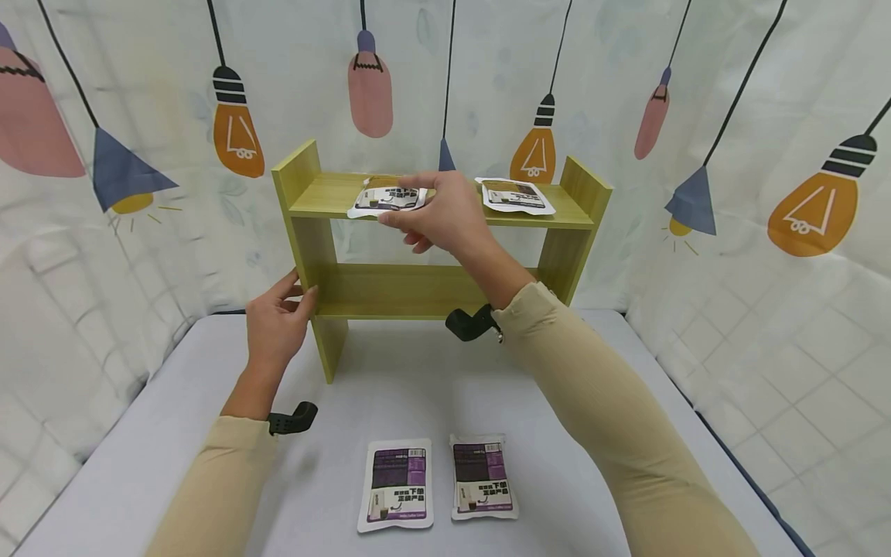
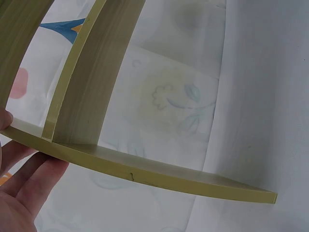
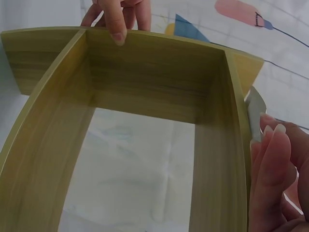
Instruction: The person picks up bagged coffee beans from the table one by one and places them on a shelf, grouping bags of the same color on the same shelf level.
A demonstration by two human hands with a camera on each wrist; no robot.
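Observation:
A yellow-green wooden shelf (image 1: pixel 397 290) stands on the white table. My left hand (image 1: pixel 276 319) grips the edge of its left side panel, thumb on the inner side and fingers outside, as the left wrist view (image 2: pixel 29 186) shows from close by. On the top board, toward the left, lies a white flat pouch (image 1: pixel 387 199) with a printed label. My right hand (image 1: pixel 445 216) pinches this pouch at its right end between thumb and index finger. In the right wrist view only the pouch's pale edge (image 3: pixel 256 113) shows beside the fingertips. Another such pouch (image 1: pixel 515 196) lies on the top board's right.
Two white pouches with purple and black labels, a left one (image 1: pixel 397 485) and a right one (image 1: pixel 482 476), lie side by side on the table (image 1: pixel 334 472) before the shelf. A curtain (image 1: pixel 292 100) printed with lamps hangs close behind and along both sides.

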